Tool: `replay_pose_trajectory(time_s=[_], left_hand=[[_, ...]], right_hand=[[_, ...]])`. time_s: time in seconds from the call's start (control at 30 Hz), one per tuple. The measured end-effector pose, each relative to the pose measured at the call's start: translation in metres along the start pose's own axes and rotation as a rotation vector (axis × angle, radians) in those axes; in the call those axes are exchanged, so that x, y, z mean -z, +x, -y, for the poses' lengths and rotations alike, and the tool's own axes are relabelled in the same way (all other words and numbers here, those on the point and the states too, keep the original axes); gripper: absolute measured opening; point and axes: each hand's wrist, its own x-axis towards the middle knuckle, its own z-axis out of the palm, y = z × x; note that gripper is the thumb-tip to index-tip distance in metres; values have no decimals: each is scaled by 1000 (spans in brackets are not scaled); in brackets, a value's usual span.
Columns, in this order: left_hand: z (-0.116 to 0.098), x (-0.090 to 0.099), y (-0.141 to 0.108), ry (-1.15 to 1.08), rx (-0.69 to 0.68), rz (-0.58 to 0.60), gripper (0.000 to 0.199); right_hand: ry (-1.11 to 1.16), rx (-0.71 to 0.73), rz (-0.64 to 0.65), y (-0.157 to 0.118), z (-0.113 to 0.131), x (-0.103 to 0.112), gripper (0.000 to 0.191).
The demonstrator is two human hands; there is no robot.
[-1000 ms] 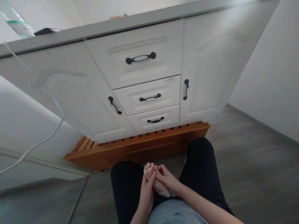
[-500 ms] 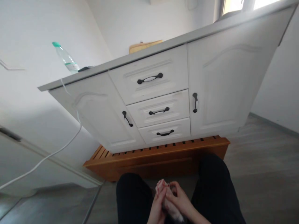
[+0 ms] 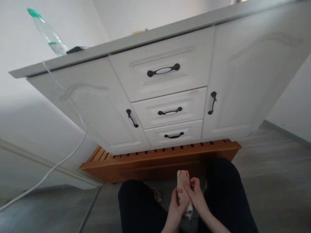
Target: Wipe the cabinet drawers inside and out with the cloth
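Observation:
A narrow piece of folded cloth, pale with a red pattern, stands out lengthwise between my two hands above my lap. It looks soft, perhaps a sock, but its exact kind is unclear. My left hand grips its lower left side, with the fingers wrapped round it. On the right edge, my right hand pinches the cloth between thumb and curled fingers. The cloth's lower end shows below the hands as a whitish bunch, partly covered by them.
My knees in dark trousers flank the hands. Ahead, a low slatted wooden bench stands against a white cabinet with black handles. A green-capped bottle is on the countertop, and a white cable hangs at the left.
Both hands have moved slightly right and the cloth, bunched before, is now straighter and points upward. The view has tilted down and come closer to the cabinet.

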Motion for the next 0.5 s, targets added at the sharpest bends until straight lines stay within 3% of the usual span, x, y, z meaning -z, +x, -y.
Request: replay_pose_trajectory(time_s=[0.07, 0.2, 0.33, 0.43, 0.47, 0.5], left_hand=[[-7, -5, -5, 9, 19, 18, 117], [-24, -9, -12, -19, 44, -96, 109], [-34, -2, -6, -379, 181, -75, 94], [-37, 8, 5, -606, 355, -139, 73], [-39, 12, 8, -643, 413, -147, 61], [-40, 15, 11, -663, 472, -140, 48]], right_hand=[[-116, 81, -31, -4, 5, -1, 41], [-189, 166, 48, -4, 10, -1, 43], [-215, 145, 147, 11, -5, 10, 41], [-311, 174, 117, 19, -27, 17, 25], [-356, 224, 92, 20, -33, 17, 26], [-411, 295, 75, 19, -38, 17, 38]])
